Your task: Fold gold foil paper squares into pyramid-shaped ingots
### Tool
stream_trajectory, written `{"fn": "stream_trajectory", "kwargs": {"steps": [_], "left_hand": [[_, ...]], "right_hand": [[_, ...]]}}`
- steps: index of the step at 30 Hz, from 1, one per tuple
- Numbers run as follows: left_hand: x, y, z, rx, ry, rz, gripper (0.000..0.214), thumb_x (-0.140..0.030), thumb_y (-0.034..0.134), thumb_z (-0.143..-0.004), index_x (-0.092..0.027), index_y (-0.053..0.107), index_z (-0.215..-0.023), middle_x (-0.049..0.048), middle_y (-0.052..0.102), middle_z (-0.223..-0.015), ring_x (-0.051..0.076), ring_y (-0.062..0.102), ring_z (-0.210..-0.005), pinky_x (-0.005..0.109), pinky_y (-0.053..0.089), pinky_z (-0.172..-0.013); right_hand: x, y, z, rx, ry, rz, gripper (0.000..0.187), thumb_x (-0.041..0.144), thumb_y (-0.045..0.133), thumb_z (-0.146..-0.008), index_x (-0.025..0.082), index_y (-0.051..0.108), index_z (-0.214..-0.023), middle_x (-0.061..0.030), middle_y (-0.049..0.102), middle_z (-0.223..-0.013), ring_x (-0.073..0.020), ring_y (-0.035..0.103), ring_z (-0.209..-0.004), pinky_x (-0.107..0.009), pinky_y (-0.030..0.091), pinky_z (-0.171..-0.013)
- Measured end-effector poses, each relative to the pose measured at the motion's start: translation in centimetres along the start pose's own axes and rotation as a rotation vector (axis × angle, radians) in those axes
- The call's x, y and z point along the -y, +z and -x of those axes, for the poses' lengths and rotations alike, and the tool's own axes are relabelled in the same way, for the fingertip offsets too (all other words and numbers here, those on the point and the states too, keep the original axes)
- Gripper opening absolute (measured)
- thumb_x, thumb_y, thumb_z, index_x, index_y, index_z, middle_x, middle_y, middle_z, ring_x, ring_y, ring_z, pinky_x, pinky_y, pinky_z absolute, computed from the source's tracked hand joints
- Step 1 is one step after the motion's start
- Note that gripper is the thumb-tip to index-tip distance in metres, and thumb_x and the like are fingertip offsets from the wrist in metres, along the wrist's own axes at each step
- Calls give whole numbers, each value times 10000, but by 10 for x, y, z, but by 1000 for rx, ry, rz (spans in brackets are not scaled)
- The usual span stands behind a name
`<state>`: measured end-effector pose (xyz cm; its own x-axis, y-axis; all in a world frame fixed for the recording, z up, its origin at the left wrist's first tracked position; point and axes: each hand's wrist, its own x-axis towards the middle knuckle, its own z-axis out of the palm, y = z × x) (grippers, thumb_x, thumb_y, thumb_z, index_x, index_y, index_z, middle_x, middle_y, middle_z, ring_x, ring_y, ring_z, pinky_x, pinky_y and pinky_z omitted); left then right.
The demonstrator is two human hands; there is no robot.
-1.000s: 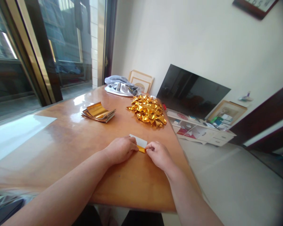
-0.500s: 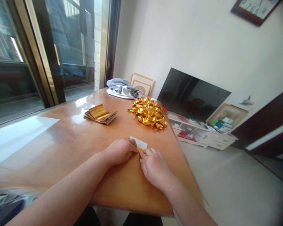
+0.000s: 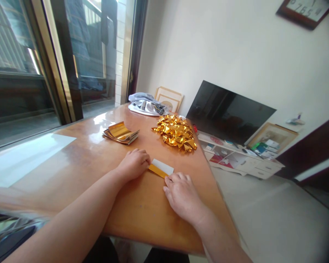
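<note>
From where I stand, with twelve o'clock straight away from the person, the small paper [image 3: 163, 166] lies on the table [image 3: 131, 212] just past the fingertips, white on its far half with a gold band [image 3: 156, 170] along its near edge. The left hand [image 3: 135, 163] sits at the paper's nine o'clock, fingers curled and touching that end; the right hand [image 3: 182, 193] is at its four o'clock, bent fingers on the near corner. Whether either one pinches the paper or only presses it to the wood, I can't tell, because the knuckles hide the thumbs. The gold band looks to me like a folded edge, and I judge the work of the moment to be creasing it. To do that well, I'd hold the left end dead still, keep the band's rim parallel to the white edge, and press firmly from the middle out toward three o'clock, so the fold doesn't wander into a slant. Light fingers matter: foil-faced paper probably keeps every stray wrinkle. The bare wood around it gives good firm backing. I'd keep the elbows low, too, well clear of the gold sheets [image 3: 120, 133] at ten o'clock and the shiny heap of folded pieces [image 3: 178, 134] at one.
</note>
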<state>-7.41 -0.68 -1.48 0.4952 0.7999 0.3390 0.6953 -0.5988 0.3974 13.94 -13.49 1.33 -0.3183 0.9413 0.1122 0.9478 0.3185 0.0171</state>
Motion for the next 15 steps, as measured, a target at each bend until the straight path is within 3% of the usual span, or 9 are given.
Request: {"fn": "stream_trajectory", "kwargs": {"steps": [4, 8, 11, 15], "left_hand": [[-5, 4, 0, -115, -166, -61, 243, -354, 464, -942, -242, 675, -983, 63, 663, -1059, 262, 566, -1019, 412, 405, -904], [-17, 12, 4, -50, -192, -150, 485, -664, 502, -876, -233, 641, -1049, 106, 629, -1141, 324, 529, -1110, 472, 370, -939], [-18, 16, 5, -2, -190, -205, 550, -713, 560, -804, -213, 631, -1023, 137, 616, -1160, 358, 510, -1148, 507, 350, -958], [-8, 14, 5, 13, -237, -191, 545, -669, 577, -807, -225, 614, -1121, 147, 600, -1230, 374, 482, -1217, 552, 311, -1005]], "right_hand": [[0, 1, -1, 2, 2, -8, 210, 338, 505, -1002, 221, 666, -1071, -101, 668, -1113, -279, 532, -1058, -406, 351, -896], [-1, 2, -1, 3, -4, -8, 223, 335, 510, -997, 224, 665, -1113, -102, 666, -1116, -285, 529, -1075, -407, 351, -901], [-1, 2, -1, -2, 1, -2, 245, 341, 515, -995, 224, 662, -1152, -108, 662, -1124, -287, 533, -1073, -407, 351, -902], [-1, 1, 0, -1, 1, -1, 226, 334, 516, -994, 230, 669, -1123, -100, 665, -1124, -281, 537, -1068, -405, 355, -895]]}}
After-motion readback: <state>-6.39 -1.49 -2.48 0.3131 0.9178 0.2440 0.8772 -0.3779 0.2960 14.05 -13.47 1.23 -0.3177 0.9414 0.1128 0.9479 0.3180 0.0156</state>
